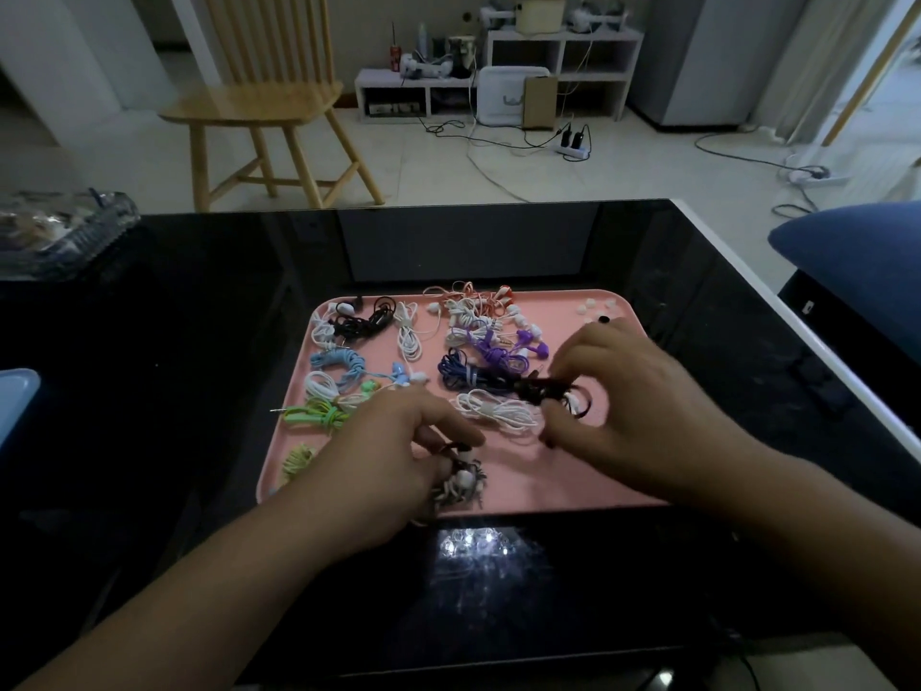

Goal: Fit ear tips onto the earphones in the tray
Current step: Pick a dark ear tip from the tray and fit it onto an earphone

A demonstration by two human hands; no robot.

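Fingertips of the right hand [618, 391] pinch a dark bundle of earphones [548, 391] just above the pink tray [573, 471], thumb and forefinger curled round the cord. The left hand [393, 441] has its fingers bent over a grey-and-white bundle [461, 483] at the tray's near edge, gripping it. Between them lies a white coil [498, 411]. Further out, about a dozen coiled sets in purple, navy, blue, green, black and white crowd the tray's left and middle. Loose white ear tips [598, 306] sit in the far right corner, well apart from both hands. The risk, as I judge it: neither hand holds a tip, both are occupied, and the dim light and tangled cords could snag a neighbouring set or scatter the small tips across the black table [199, 341].
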